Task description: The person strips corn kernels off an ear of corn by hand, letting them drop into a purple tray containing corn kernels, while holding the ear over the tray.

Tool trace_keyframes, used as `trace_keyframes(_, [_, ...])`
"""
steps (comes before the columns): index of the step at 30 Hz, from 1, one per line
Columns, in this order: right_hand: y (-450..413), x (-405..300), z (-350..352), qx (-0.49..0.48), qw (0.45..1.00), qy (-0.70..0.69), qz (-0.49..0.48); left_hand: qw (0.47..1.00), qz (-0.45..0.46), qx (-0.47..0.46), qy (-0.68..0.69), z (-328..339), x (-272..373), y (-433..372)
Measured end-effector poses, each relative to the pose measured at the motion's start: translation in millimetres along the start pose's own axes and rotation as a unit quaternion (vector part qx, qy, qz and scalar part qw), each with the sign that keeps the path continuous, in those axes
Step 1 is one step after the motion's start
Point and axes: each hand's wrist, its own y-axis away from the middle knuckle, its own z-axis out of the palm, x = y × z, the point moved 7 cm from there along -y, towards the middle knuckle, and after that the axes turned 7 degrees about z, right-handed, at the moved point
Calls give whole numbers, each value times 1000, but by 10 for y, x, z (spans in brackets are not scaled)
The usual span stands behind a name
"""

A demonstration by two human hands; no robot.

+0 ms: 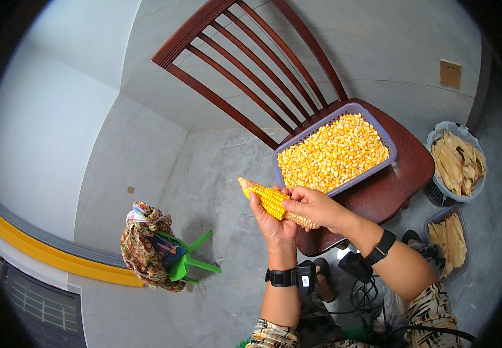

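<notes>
My left hand (277, 226) is closed around a dried corn cob (268, 200), its pointed end towards the upper left. Yellow kernels cover that upper part; the lower right end is bare cob. My right hand (314, 209) grips the cob's lower part, with the thumb at the edge of the kernel rows. Just beyond both hands, a purple plastic basket (366, 176) full of loose corn kernels (333, 150) rests on the seat of a dark red wooden chair (412, 161). The fingers' undersides are partly hidden.
Dry corn husks (457, 163) fill a lined waste bin (433, 191) at the right, and more lie in a plastic tray (466, 261) below it. A green plastic stool (188, 265) with patterned cloth (146, 243) on it stands at the left. Black cables (364, 293) hang near my legs.
</notes>
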Motion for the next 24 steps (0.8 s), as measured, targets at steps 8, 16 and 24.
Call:
trace_keyframes(8, [-54, -20, -89, 5, 996, 50, -67, 1000, 12, 1, 11, 40, -69, 14])
trace_keyframes(16, [61, -153, -179, 135, 958, 227, -116, 999, 42, 2, -5, 58, -65, -5])
trace_keyframes(24, [312, -505, -188, 220, 874, 348, -258, 999, 17, 33, -17, 18, -97, -20])
